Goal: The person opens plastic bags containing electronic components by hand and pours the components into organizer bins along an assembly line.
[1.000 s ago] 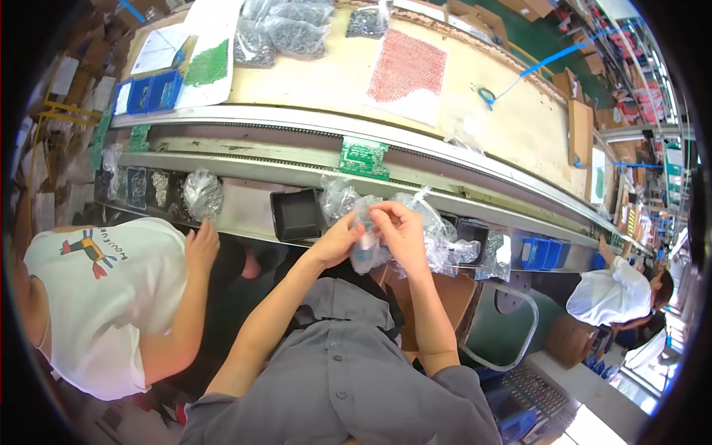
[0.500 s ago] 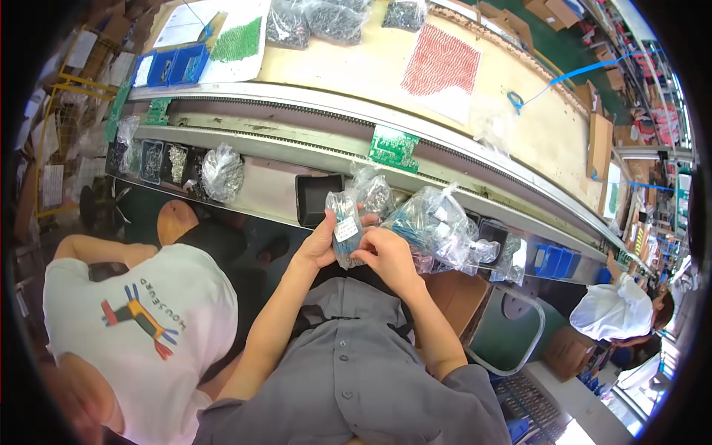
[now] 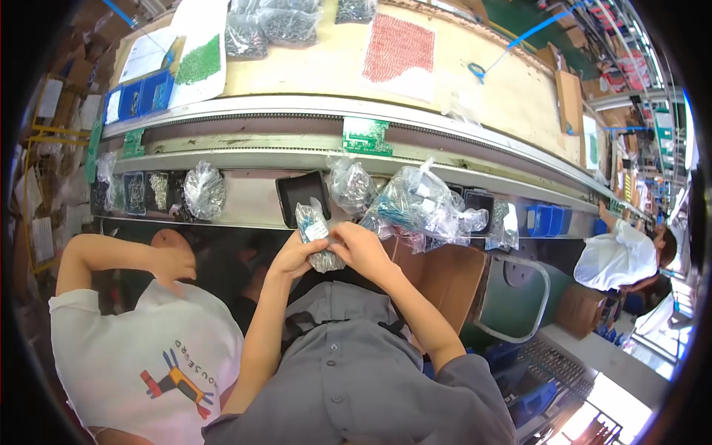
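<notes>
A small clear plastic bag [image 3: 310, 215] with a white label and small bluish-grey parts inside is held just in front of the bench edge. My left hand [image 3: 294, 254] grips its left side, thumb across the front. Pinched fingers of my right hand [image 3: 361, 249] are at the bag's right edge; my own hand partly hides that grip. Just beyond the bag sits a black tray [image 3: 284, 194]. To its right are a knotted bag of parts [image 3: 351, 187] and a larger bag with blue-leaded components [image 3: 419, 204].
A green circuit board [image 3: 366, 136] stands on the rail behind. Small black bins [image 3: 134, 194] and another clear bag [image 3: 204, 191] lie at left. A co-worker in a white shirt [image 3: 148, 348] sits close on my left. Blue bins [image 3: 547, 221] stand at right.
My view has shifted, so the bench appears farther left. The small bag now tilts more, its top leaning toward the black tray, and my left thumb lies across it.
</notes>
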The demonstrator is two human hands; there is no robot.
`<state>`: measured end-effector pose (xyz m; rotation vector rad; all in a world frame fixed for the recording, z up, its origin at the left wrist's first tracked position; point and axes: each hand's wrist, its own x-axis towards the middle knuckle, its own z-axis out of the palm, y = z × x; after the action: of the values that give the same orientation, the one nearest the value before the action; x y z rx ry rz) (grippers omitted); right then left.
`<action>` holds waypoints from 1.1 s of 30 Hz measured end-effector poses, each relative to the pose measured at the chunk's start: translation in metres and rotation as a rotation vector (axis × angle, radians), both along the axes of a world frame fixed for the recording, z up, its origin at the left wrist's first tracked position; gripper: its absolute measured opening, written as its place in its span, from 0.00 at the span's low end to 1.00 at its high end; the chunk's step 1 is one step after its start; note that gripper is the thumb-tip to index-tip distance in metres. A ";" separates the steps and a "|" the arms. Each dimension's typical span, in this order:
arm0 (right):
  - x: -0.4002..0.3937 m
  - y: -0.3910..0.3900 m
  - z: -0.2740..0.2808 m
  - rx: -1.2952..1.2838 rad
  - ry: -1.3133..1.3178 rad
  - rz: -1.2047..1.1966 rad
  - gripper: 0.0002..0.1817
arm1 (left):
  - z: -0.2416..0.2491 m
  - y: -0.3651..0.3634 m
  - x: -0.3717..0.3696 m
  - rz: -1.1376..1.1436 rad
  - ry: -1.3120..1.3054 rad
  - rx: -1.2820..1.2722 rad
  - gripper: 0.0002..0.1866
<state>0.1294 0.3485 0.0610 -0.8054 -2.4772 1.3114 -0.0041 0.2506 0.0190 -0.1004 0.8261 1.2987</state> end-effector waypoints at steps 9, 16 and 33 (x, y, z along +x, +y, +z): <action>-0.013 -0.007 -0.030 0.201 0.218 -0.201 0.06 | 0.001 0.006 -0.010 -0.184 0.115 0.079 0.23; -0.017 0.019 -0.037 -0.591 0.329 -0.633 0.09 | -0.010 0.006 -0.007 0.068 -0.055 0.186 0.34; -0.045 -0.036 -0.051 -0.265 -0.025 -0.253 0.29 | -0.050 -0.001 -0.065 -0.009 -0.080 -0.239 0.16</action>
<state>0.0846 0.3126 0.0105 -1.1583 -2.1554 1.5575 -0.0695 0.2497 -0.0310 -0.3366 0.9093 1.1757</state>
